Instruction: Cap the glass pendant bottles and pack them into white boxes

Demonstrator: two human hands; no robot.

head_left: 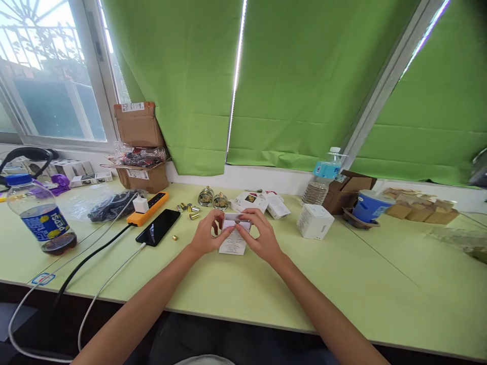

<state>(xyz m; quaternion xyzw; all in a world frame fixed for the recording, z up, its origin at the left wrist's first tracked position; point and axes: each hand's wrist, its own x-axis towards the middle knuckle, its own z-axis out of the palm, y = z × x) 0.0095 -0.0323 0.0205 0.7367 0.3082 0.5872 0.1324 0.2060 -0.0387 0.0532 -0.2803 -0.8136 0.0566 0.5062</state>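
Observation:
A small white cardboard box (233,246) with printed text on its front stands upright on the table between my hands. My left hand (208,232) grips its upper left side, and the thumb lies across the front near the top. From the other side my right hand (262,237) grips the upper right, its thumb almost meeting the left one. The fingers of both hands curl round the box's top edge, by a raised flap. What is inside the box cannot be seen. Just behind are two round ornate black-and-gold bottles (206,196) and several small gold caps (192,208).
Flattened white boxes (249,202) lie behind my hands; a closed white box (315,222) stands right. Leftward are a black phone (158,227), an orange power strip (148,209), cables and a Pepsi bottle (41,218). A water bottle (321,177) and blue cup (371,206) stand back right.

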